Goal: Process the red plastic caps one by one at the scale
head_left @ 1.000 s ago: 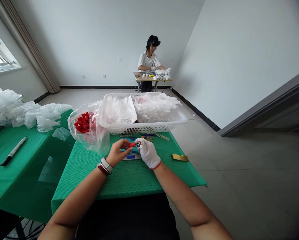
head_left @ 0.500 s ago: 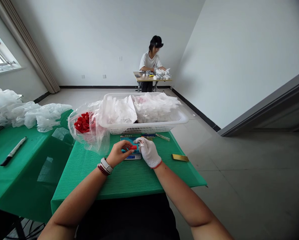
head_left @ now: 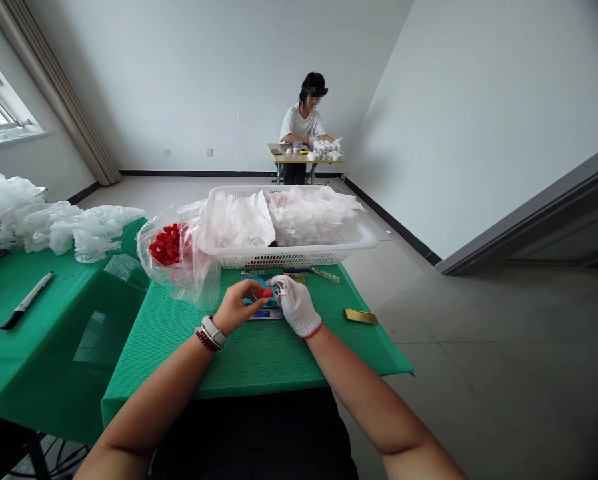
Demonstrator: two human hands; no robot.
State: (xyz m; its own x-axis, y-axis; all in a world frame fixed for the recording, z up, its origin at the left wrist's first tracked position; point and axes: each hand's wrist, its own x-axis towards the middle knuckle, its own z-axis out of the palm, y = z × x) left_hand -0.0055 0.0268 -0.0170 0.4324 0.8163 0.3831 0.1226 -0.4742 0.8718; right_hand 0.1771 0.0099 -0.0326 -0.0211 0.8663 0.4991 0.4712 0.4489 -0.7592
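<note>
My left hand [head_left: 239, 305], bare with a watch at the wrist, pinches a small red plastic piece [head_left: 265, 293] between thumb and fingers. Close against it on the right, my right hand [head_left: 297, 308] wears a white knitted glove. Its fingers are closed, and a small dark bit shows at the fingertips, too tiny to name. Below both hands lies a flat blue item [head_left: 251, 283] with a pale device [head_left: 266, 314] at its near edge, both partly covered by the hands. More red pieces [head_left: 165, 245] fill a clear plastic bag [head_left: 199, 280] to the left.
Behind the hands a white plastic basket [head_left: 299, 255] holds white plastic bags. A gold-coloured bar [head_left: 360, 317] lies right on the green-covered table [head_left: 259, 367]. Pens [head_left: 325, 275] lie near the basket. A marker [head_left: 27, 301] rests on the left table. A person [head_left: 303, 123] works at a far table.
My hands stay almost in place. The red piece has tilted slightly in my left fingers, still close to the gloved fingertips.
</note>
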